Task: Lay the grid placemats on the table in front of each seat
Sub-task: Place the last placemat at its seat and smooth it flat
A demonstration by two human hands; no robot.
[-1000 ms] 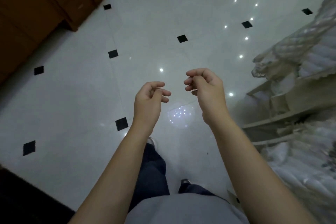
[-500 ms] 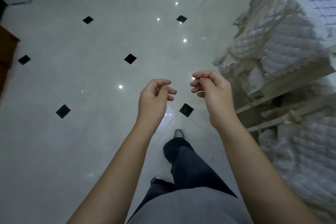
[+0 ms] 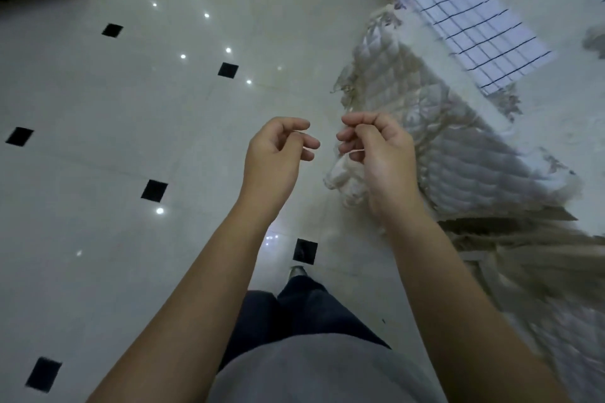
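My left hand (image 3: 278, 150) hangs over the tiled floor (image 3: 131, 108) with its fingers curled loosely inward, gripping nothing I can make out. Just to its right, my right hand (image 3: 379, 150) is curled the same way, near the left but not touching it; a thin pale line shows at its fingertips, too fine for me to name, so I cannot tell whether it pinches something. Further right stands the table (image 3: 556, 108) under a quilted cloth (image 3: 442, 127), and one grid placemat (image 3: 474, 33) already lies flat on top near the edge. I judge I am between placements, walking alongside the table with no mat in hand. The next move calls for finding the remaining placemats, which are not in view, and taking one up.
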